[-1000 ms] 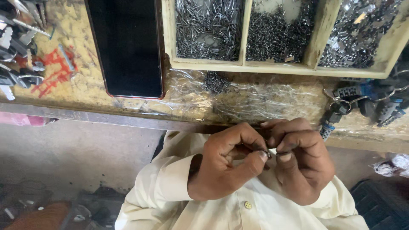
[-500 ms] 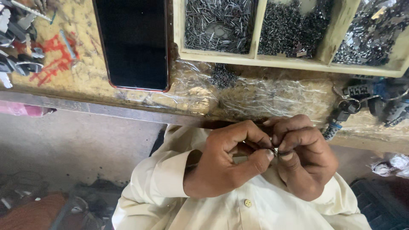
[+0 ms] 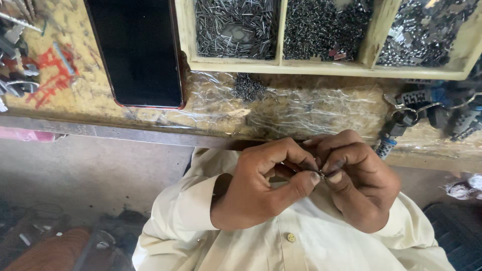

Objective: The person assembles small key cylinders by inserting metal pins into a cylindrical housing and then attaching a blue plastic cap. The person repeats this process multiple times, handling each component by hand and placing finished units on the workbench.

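My left hand and my right hand meet in front of my cream shirt, just below the workbench edge. Thumb and fingertips of both hands pinch one tiny metal part between them. The part is mostly hidden by the fingers, so its shape is unclear. Both hands are curled tight around it.
A dark phone lies face up on the worn bench. A wooden tray holds compartments of small metal pins and parts. A small pile of pins sits on plastic wrap. Keys and key fobs lie at right, metal scraps at left.
The view has shifted slightly; the hands stay together in the same pinch, with small finger movements on the part.
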Available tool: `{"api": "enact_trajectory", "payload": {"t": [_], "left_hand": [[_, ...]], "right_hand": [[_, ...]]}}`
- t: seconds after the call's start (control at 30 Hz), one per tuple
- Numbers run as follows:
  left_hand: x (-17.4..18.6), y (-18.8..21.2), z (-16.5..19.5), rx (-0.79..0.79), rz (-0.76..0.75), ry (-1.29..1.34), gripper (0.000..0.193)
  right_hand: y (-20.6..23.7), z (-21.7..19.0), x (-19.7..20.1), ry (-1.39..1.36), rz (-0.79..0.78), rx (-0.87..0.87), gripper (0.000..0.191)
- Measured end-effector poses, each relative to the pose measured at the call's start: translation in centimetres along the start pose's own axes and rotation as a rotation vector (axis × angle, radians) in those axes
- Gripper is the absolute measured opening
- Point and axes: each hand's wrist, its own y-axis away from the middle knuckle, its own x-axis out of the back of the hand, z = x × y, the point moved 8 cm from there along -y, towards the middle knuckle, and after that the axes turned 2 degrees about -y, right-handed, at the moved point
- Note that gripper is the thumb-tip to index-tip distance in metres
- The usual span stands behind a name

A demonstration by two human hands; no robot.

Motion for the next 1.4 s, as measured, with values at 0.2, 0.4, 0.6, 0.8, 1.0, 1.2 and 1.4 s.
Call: {"api": "enact_trajectory", "payload": {"t": [0.2,0.4,0.6,0.8,1.0,1.2,1.4], "left_hand": [[-0.3,-0.1,-0.9,0.133,-0.030,0.102,0.016],[-0.6,0.3,1.7,-0.233,-0.010,-0.189,0.008],[0.0,0.5,1.1,-0.230,0.010,-0.258,0.011],[1.5,0.8,2.5,-0.460,0.108,-0.343,0.019],[1.0,0.1,2.2,-0.470,0.041,-0.315,0.020],[1.3,-0.1,2.1,-0.433,0.056,-0.261,0.017],[0.3,0.9,0.8,-0.178,-0.079,0.162,0.013]], "right_hand": [[0.4,-0.1,0.5,0.012,-0.010,0.023,0.007],[-1.5,-3.0,-0.3,0.176,-0.008,0.162,0.011],[-4.4,-8.0,-0.9,1.014,-0.023,0.352,0.029],[-4.5,-6.1,-1.8,1.378,-0.132,0.491,0.036],[-3.5,-3.9,-2.6,1.615,-0.307,0.503,0.047],[-7.7,-6.0,-4.1,1.525,-0.307,0.383,0.030],[-4.4,-8.0,-4.5,1.027,0.015,0.502,0.014]]}}
